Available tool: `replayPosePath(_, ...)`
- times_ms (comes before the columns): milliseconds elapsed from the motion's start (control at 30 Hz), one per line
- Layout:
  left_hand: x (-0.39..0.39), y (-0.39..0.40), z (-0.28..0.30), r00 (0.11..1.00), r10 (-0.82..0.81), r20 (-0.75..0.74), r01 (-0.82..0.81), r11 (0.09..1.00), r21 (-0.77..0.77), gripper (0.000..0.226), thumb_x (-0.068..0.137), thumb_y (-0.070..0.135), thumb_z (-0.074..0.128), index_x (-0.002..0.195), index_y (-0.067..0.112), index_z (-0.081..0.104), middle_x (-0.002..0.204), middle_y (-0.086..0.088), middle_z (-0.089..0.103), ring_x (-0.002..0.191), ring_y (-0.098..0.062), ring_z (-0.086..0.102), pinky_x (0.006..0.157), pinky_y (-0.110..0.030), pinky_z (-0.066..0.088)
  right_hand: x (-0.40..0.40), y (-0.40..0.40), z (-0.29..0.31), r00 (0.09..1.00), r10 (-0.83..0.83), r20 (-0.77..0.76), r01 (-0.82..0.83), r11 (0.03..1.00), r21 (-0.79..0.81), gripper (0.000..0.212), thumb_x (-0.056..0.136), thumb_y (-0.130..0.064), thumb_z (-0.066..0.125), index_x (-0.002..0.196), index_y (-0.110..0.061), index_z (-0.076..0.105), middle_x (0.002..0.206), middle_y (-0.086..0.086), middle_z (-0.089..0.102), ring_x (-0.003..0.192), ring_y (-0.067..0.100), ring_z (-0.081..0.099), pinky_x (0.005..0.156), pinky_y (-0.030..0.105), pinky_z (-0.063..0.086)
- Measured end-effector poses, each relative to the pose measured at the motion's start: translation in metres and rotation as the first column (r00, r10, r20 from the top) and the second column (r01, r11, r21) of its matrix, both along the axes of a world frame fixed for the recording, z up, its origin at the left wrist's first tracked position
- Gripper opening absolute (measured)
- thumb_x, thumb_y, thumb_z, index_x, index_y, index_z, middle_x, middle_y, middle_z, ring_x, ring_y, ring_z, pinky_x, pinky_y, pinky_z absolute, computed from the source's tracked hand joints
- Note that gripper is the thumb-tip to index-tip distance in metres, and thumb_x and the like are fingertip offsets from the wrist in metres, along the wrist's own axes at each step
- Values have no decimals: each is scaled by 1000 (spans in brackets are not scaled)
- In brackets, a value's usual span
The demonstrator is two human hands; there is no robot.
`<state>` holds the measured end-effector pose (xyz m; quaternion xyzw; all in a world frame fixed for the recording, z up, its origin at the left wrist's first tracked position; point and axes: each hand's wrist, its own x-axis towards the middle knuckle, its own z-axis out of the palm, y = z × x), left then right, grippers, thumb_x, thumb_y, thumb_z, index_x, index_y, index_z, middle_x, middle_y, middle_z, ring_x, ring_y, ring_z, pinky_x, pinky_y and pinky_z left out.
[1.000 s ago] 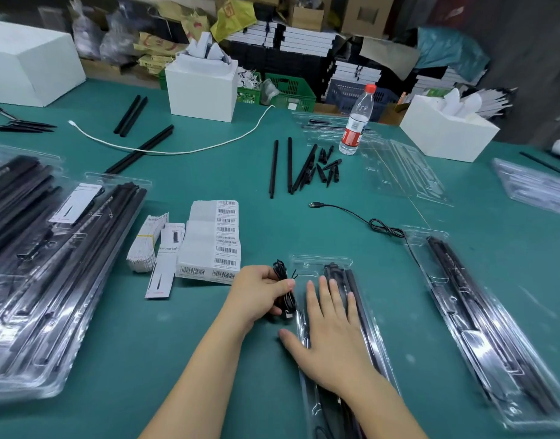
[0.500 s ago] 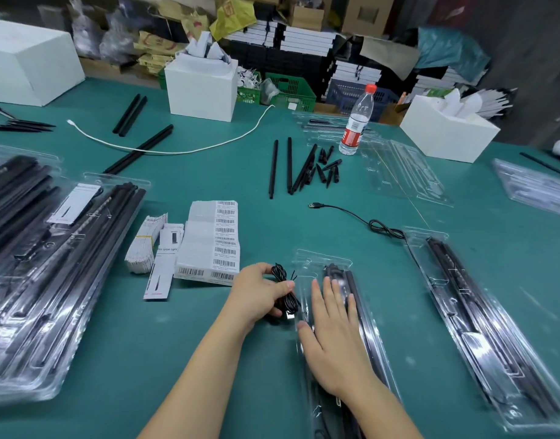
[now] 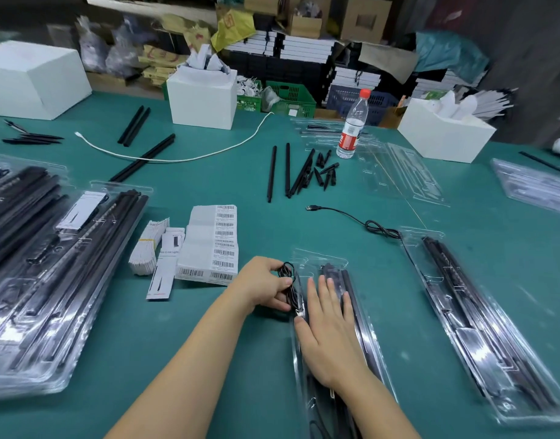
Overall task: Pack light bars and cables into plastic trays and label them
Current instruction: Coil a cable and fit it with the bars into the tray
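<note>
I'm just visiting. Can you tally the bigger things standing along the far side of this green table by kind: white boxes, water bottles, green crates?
White boxes: 3, at far left, centre and right.
Water bottles: 1, with a red cap.
Green crates: 1 plainly visible, behind the table's edge.
Total: 5

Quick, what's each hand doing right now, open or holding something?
Left hand: fingers curled, pinching the coiled black cable.
Right hand: open, fingers straight, pressing flat on the plastic tray.
</note>
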<state>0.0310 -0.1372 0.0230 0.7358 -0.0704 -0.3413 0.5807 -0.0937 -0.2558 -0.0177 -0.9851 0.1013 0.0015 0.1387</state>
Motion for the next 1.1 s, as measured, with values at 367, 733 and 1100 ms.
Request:
replayPosePath(367, 11, -16, -3, 950, -128, 283, 26, 941, 338, 21, 80, 25, 82, 100, 18, 78, 90, -5, 75, 74, -20, 67, 70, -26, 50, 0, 0, 0, 1000, -3, 6, 3, 999, 38, 79, 87, -52, 4, 158, -22, -13, 165, 0, -19, 146, 8, -31, 120, 40, -20)
replayPosePath(733, 3, -22, -16, 867, -150, 476, -66, 911, 407, 61, 78, 34, 82, 134, 39, 60, 143, -1, 55, 129, -20, 54, 105, -38, 47, -1, 0, 2, 1000, 3, 20, -4, 999, 35, 74, 96, -46, 18, 159, -20, -10, 166, 3, -18, 148, 11, -28, 122, 43, -16)
replayPosePath(1100, 3, -21, -19, 840, -235, 490, 14, 910, 414, 43, 86, 30, 76, 128, 34, 67, 139, 6, 61, 128, -15, 55, 105, -34, 47, 0, 0, 1, 999, -2, 33, 0, 998, 57, 77, 91, -49, 13, 159, -20, -9, 166, 1, -17, 148, 10, -28, 121, 41, -17)
